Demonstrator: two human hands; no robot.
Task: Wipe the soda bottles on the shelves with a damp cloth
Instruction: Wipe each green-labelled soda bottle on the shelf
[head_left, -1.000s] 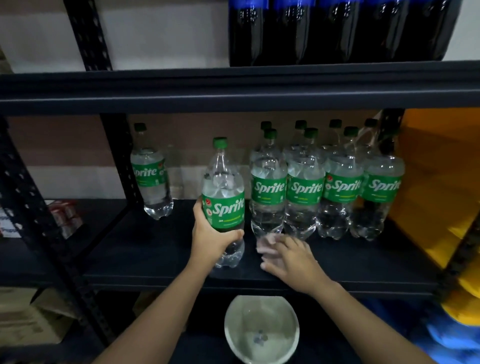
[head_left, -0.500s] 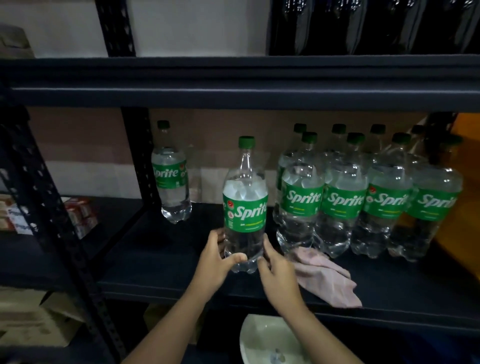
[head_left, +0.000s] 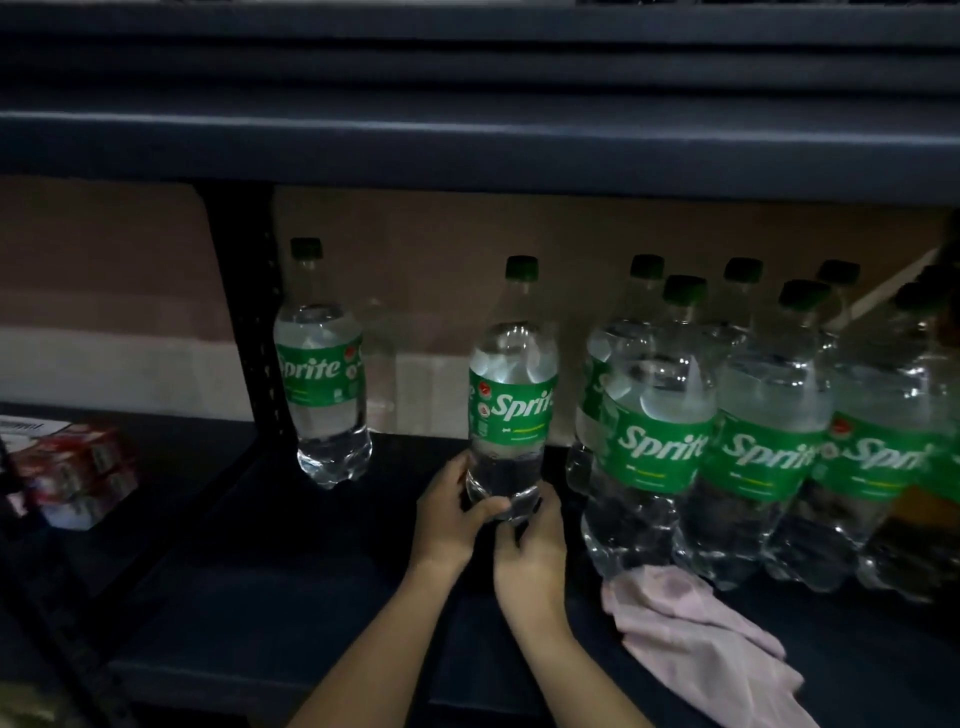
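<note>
In the middle of the frame a clear plastic Sprite bottle (head_left: 511, 395) is standing upright on the dark, flat shelf board (head_left: 291, 587), its ribbed base cupped by both hands. The left hand (head_left: 448, 512) is wrapping round the lower left of the bottle, thumb lying across the front of the base and fingers curling behind it. The right hand (head_left: 531, 553) is gripping the lower right of the base, fingers bending round the moulded bumps at the bottom. The bottle is carrying a glossy green wrap label with white lettering and a dark green screw cap.

At centre left a second bottle (head_left: 324, 374) of the same kind is standing alone beside a perforated black metal upright (head_left: 244, 312). Filling the right of the frame, a cluster of matching bottles (head_left: 737, 431) is standing packed side by side in two rows, their clear walls catching soft highlights.

At lower right a pale pink cloth (head_left: 701, 639) is lying crumpled and limp on the shelf, just in front of the cluster, its near end trailing toward the bottom edge; neither hand is touching it.

Across the top a broad, dark shelf beam (head_left: 467, 140) is running the whole width. At far left, small red and white packs (head_left: 78, 467) are sitting stacked on a neighbouring shelf, blurred.
</note>
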